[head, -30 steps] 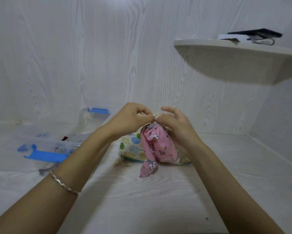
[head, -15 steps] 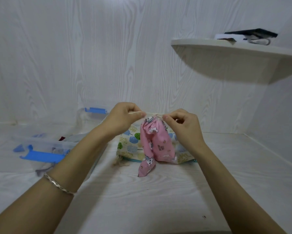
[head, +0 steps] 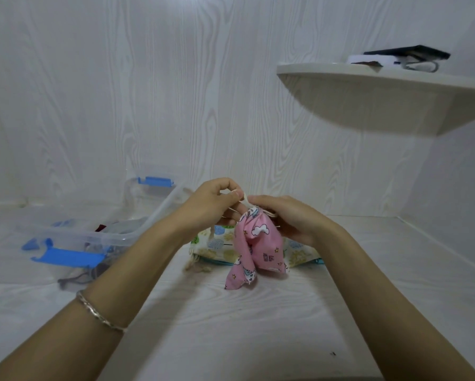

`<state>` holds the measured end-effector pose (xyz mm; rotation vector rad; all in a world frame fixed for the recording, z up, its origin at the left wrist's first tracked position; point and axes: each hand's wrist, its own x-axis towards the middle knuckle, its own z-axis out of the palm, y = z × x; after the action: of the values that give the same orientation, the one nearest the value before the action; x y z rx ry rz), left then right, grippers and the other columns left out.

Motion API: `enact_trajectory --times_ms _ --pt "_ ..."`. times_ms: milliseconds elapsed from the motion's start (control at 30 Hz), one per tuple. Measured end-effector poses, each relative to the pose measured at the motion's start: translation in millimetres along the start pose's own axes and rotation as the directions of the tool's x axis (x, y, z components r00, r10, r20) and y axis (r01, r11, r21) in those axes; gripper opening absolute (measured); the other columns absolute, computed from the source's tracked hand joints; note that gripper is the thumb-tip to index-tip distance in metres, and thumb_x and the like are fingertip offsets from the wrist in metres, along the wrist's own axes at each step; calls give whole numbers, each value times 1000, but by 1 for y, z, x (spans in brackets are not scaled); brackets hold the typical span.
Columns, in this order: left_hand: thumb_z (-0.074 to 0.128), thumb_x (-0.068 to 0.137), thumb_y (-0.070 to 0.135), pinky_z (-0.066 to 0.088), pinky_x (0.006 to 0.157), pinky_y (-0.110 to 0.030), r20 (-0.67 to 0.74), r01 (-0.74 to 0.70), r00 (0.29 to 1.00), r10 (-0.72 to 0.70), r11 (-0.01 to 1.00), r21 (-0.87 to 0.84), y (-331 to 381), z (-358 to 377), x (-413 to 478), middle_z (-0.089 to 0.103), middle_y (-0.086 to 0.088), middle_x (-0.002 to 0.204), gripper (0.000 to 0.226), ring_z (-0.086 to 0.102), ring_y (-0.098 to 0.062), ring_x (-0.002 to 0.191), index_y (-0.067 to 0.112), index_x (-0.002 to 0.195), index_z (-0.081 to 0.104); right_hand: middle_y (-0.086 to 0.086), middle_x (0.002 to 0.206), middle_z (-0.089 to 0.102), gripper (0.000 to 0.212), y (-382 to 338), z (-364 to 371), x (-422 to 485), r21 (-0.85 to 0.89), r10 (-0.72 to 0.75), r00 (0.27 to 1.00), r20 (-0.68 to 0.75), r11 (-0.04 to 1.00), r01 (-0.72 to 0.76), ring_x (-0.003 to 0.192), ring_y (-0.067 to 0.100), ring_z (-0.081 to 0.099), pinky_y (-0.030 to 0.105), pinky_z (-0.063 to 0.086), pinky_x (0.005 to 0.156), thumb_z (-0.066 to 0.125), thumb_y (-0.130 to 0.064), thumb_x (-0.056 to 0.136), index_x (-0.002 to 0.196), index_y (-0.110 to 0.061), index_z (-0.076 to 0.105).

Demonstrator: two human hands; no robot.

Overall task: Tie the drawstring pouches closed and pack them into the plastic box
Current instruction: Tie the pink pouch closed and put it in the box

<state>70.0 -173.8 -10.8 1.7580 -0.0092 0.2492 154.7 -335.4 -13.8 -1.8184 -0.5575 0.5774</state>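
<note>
Both hands, left hand [head: 213,202] and right hand [head: 285,218], pinch the cord [head: 246,200] over the pink pouch [head: 258,243], hung clear to cinch; knot probably unfinished.

Two hands [head: 213,204] [head: 288,218], two pouches [head: 261,243] [head: 217,243], one plastic box [head: 137,232].

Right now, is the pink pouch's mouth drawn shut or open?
Drawn shut: the pink pouch is gathered tight at its top, where both hands pinch the cord. Whether a knot is finished, cannot tell.

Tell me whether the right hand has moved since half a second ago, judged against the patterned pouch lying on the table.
Yes. The right hand has shifted left, closing onto the pink drawstring pouch neck, nearer the left hand, above the patterned pouch.
</note>
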Motion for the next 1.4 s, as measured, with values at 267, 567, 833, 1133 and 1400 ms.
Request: enact_trajectory --times_ms 267,567,833,1133,1400 --pt "63 89 38 45 73 -29 -100 -85 964 245 646 759 5 -6 -4 55 8 75 17 53 -10 75 25 89 74 12 82 68 21 1 -1 2 123 -36 995 -91 991 47 73 20 57 32 43 69 74 -16 82 93 2 74" --pt "73 83 24 51 64 -12 -175 -96 958 227 829 550 4 -1 -6 73 8 76 8 68 0 70 24 91 76 1 54 47 27 -7 1 1 -304 -71 996 -61 952 49 51 12 42 24 37 53 66 -11 87 62 -7 58" --pt "76 80 13 58 82 -25 -28 -239 964 265 905 352 -10 7 1 74 1 95 42 71 -7 85 17 120 66 20 78 64 12 -9 6 -6 -354 -156 988 6 923 148 71 20 49 34 41 70 68 -6 82 88 -8 78" --pt "82 74 23 54 62 -27 -157 95 985 -66 978 187 -13 2 7 70 -9 74 31 62 -13 59 8 93 63 4 60 59 15 -2 17 -12 -389 -336 929 -153 885 257 58 13 50 31 45 58 70 -4 74 79 -17 75" --pt "73 78 12 52 56 -16 156 309 944 -291 945 -109 -9 -13 8 64 -4 67 10 58 -9 55 9 74 64 -1 71 73 11 -2 15 -16 -496 -463 883 -69 784 373 65 3 65 23 55 65 73 -12 83 91 -18 78"
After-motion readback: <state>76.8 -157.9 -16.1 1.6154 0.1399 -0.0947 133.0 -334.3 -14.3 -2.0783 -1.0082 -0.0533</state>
